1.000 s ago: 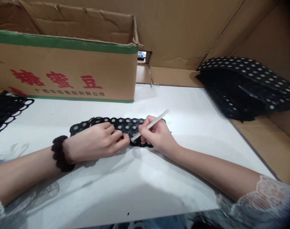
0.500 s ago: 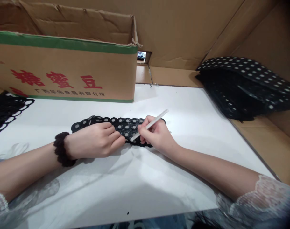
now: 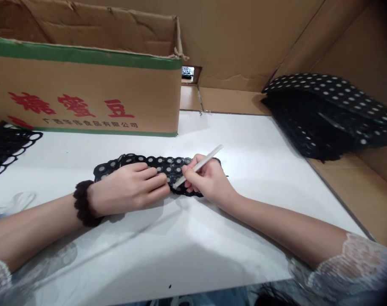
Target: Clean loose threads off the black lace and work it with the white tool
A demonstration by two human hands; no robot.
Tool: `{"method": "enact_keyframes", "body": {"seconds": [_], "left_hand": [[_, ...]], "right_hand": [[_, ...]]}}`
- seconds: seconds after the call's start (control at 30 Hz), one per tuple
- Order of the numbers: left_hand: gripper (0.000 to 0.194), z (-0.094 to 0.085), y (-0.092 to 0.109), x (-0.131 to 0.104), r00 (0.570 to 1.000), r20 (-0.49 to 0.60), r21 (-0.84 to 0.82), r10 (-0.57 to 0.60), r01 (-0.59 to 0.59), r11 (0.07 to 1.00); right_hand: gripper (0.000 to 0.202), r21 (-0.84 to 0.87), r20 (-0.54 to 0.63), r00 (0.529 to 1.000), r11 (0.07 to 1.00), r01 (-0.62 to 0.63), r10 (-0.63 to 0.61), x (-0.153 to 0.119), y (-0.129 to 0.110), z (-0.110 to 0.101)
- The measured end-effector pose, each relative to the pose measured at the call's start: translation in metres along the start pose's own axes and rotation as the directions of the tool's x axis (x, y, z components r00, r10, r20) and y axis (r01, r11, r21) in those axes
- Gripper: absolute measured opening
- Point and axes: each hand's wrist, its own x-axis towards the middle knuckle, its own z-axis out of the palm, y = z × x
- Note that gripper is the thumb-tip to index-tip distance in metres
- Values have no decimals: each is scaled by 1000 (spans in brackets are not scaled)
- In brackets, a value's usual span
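A black strip with rows of pale round discs set in black rings lies flat on the white tabletop. My left hand rests over its left half, fingers bent together and pressing on the near edge; their tips are partly hidden. Held like a pen in my right hand is a thin whitish stick. Its lower end touches the strip near its front edge, close to my left fingertips. The right end of the strip is partly covered by my right hand.
A cardboard box with a green border and red lettering stands at the back left. Black ringed pieces lie at the left edge. On the right, a pile of black dotted sheets leans by the cardboard wall.
My left hand has loosened a little, its fingers now stretched slightly further right along the strip. The stick's tip has shifted slightly left. The whole view has moved only a little.
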Motion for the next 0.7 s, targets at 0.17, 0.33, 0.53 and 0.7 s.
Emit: {"method": "enact_keyframes", "body": {"seconds": [0.17, 0.33, 0.53, 0.7], "left_hand": [[20, 6, 4, 4, 991, -23, -105, -130, 126, 986], [21, 7, 5, 5, 983, -49, -136, -174, 166, 977], [21, 6, 6, 6, 974, -37, -147, -222, 214, 966], [20, 7, 6, 5, 969, -22, -178, -247, 239, 955]], "right_hand": [[25, 27, -10, 1000, 1000, -17, 17, 1, -1, 0], [27, 14, -15, 1000, 1000, -8, 8, 2, 0, 1], [27, 18, -8, 1000, 1000, -6, 6, 3, 1, 1], [28, 18, -5, 1000, 1000, -2, 2, 3, 0, -1]]}}
